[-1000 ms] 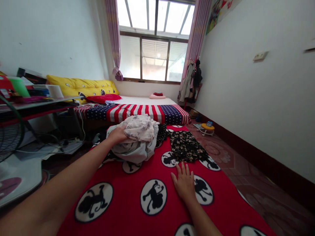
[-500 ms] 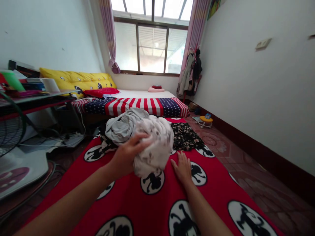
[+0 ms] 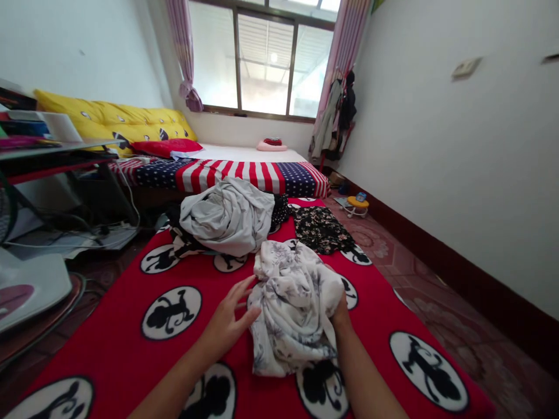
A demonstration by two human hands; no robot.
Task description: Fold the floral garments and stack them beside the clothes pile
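Pulled off the pile (image 3: 227,218), the floral cloth (image 3: 294,305) now lies bunched on the red blanket (image 3: 131,279), my left hand (image 3: 229,323) open beside it, right hand (image 3: 339,314) gripping, ready for spreading flat.

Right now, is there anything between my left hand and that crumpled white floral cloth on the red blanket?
Nothing visible. The left hand is open beside the crumpled white floral cloth, fingertips at its edge; the right hand is mostly hidden behind it.

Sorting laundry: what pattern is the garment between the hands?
White garment with grey floral print; head view.
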